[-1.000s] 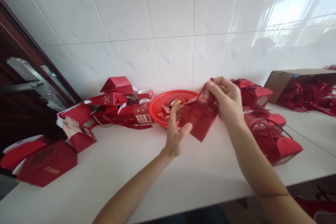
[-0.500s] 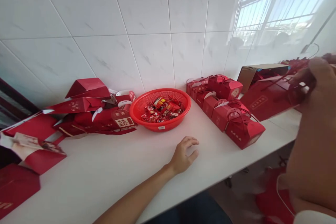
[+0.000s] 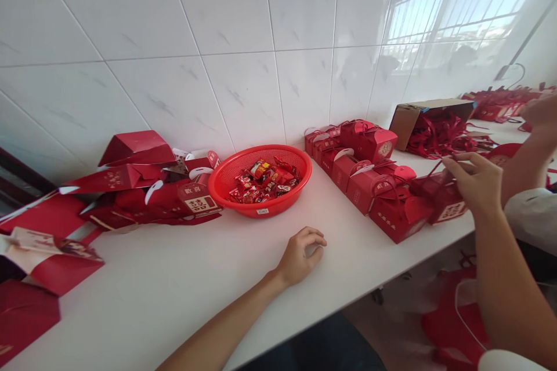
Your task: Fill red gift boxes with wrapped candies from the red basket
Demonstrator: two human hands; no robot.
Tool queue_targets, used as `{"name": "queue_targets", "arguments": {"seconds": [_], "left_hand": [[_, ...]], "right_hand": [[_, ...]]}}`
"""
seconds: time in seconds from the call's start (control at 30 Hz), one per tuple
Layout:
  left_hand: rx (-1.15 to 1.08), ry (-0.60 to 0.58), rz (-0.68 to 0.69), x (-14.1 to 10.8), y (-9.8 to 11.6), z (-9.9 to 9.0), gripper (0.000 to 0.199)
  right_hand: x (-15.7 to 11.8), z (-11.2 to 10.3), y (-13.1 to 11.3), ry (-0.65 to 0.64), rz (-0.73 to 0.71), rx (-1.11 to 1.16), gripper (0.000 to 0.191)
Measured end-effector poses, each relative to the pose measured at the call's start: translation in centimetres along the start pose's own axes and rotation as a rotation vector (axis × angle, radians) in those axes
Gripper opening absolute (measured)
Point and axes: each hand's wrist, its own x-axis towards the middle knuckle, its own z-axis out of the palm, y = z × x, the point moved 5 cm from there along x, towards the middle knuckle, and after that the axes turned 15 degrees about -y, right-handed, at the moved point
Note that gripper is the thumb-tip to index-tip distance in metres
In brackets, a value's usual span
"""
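Observation:
My left hand (image 3: pixel 303 255) lies on the white table with its fingers loosely curled and its thumb apart. It holds nothing. At the right, my right hand (image 3: pixel 478 182) pinches the thin cord handle of a red gift box (image 3: pixel 448 203). That box stands beside another red gift box (image 3: pixel 398 217) at the near end of a cluster of closed boxes. In front of the wall, beyond my left hand, is a red plastic basket (image 3: pixel 261 210) with red-wrapped sweets (image 3: pixel 265 182) in it.
Several unfolded or open red boxes (image 3: pixel 139 177) pile up on the left. Behind the right-hand boxes lies a cardboard carton (image 3: pixel 402 124) on its side, spilling red ribbons (image 3: pixel 439 133). Another person's arm (image 3: pixel 528 151) reaches in at far right. The table's front edge runs diagonally below.
My right hand has lowered the red gift box to the end of the cluster and moved left and down. The carton's ribbons have come into view. My left hand has stayed on the table.

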Motion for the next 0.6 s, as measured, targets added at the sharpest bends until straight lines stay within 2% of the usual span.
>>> {"name": "queue_targets", "arguments": {"seconds": [0.13,0.3,0.5,0.6], "left_hand": [[0.006,-0.004,0.006,0.0,0.0,0.0,0.016],[0.000,-0.013,0.010,-0.1,0.0,0.1,0.016],[-0.015,-0.018,0.006,-0.1,0.0,0.3,0.017],[-0.017,-0.009,0.020,-0.1,-0.1,0.4,0.017]], "right_hand": [[-0.3,1.7,1.8,-0.055,0.100,0.138,0.030],[-0.6,2.1,2.2,-0.038,0.102,0.174,0.033],[-1.0,2.1,1.5,-0.012,0.081,-0.017,0.026],[-0.4,1.7,1.2,0.030,0.054,-0.266,0.024]]}}
